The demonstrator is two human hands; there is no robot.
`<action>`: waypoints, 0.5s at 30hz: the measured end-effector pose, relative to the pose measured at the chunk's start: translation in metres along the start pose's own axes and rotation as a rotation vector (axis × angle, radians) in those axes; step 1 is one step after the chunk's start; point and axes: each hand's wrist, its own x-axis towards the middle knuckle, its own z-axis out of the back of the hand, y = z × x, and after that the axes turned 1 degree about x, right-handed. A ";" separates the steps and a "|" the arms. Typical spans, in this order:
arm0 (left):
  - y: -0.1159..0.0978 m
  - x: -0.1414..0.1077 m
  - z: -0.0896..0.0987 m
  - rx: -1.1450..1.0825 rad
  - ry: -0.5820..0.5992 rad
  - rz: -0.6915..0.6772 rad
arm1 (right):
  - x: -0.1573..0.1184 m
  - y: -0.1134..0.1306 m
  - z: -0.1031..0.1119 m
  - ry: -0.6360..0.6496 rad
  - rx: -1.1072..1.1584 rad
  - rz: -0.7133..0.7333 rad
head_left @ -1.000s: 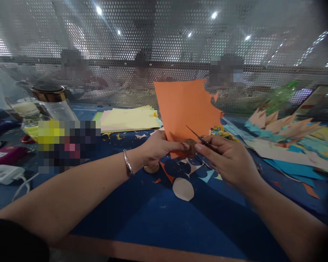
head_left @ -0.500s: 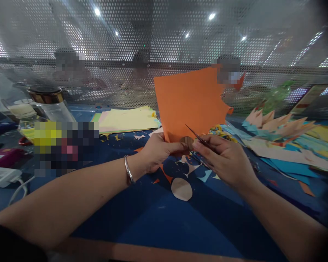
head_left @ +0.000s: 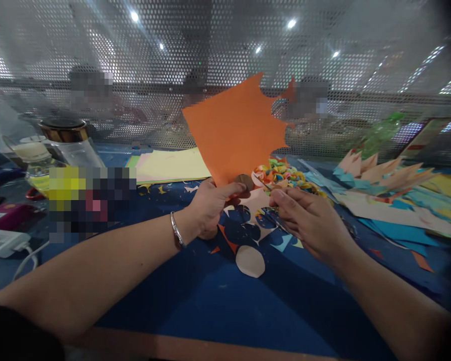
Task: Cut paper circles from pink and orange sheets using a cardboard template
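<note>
My left hand [head_left: 214, 203] is closed on an orange paper sheet [head_left: 236, 128], whose right edge has round bites cut out of it. A brown disc [head_left: 244, 181] is pinched against the sheet's lower corner by the same thumb. My right hand [head_left: 304, 213] is closed round scissors [head_left: 263, 181]; only their thin pointed blades show, the handles being hidden in the fingers. The tip points up and left, just right of the disc. Below the hands, a pale cut paper round [head_left: 250, 261] lies on the blue tabletop [head_left: 195, 306].
Paper scraps [head_left: 261, 233] lie under the hands, with a colourful heap of small paper pieces [head_left: 285, 173] behind. A pale yellow paper stack [head_left: 169, 164] is at the back. Folded paper points [head_left: 379, 170] stand right. Bottles [head_left: 37, 163] and a white charger [head_left: 5, 244] are left.
The orange sheet has turned and shifted left, bringing its scalloped edge into fuller view. My right hand has drawn slightly away from the left, and the scissor blades look shorter now.
</note>
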 end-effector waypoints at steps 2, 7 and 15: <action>0.001 0.001 0.001 -0.009 0.013 -0.013 | 0.001 0.001 -0.001 0.008 0.010 -0.005; 0.007 0.000 0.004 0.005 0.108 -0.014 | 0.001 0.003 -0.002 0.073 0.040 -0.040; 0.017 0.000 0.006 -0.029 0.224 0.002 | 0.000 0.003 -0.002 0.104 0.073 -0.039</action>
